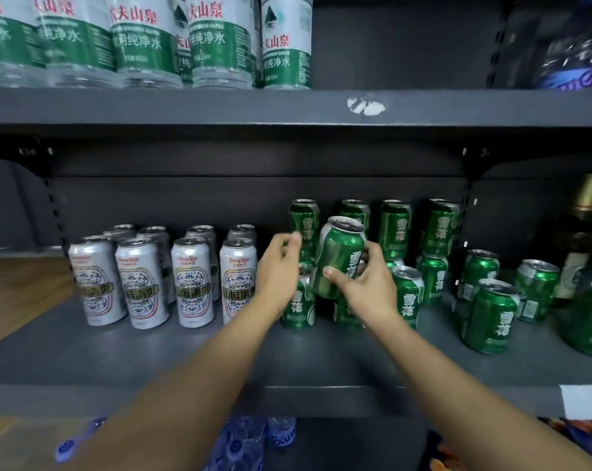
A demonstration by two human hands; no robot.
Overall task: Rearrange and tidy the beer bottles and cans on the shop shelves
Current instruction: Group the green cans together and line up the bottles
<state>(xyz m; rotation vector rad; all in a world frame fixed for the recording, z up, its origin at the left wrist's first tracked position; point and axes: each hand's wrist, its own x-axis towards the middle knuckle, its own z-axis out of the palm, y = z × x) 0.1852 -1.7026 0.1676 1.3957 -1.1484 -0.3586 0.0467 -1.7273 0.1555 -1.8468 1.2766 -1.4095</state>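
Note:
My right hand (369, 283) is shut on a green beer can (338, 256), holding it tilted above the green cans on the middle shelf (288, 362). To its left, my left hand (277, 266) hovers with fingers apart and nothing in it, beside a green can (299, 300) standing below. Several more green cans (396, 229) stand stacked in two layers behind and to the right; others (491, 317) stand loose at the right. Several tall silver cans (189, 283) stand in rows at the left of the shelf.
Green-labelled water bottles (145, 42) fill the upper shelf at the left. A dark glass bottle (580, 239) stands at the far right behind the green cans. Blue-capped bottles (240, 443) show on the shelf below. A white price tag (583, 401) hangs on the shelf's front edge.

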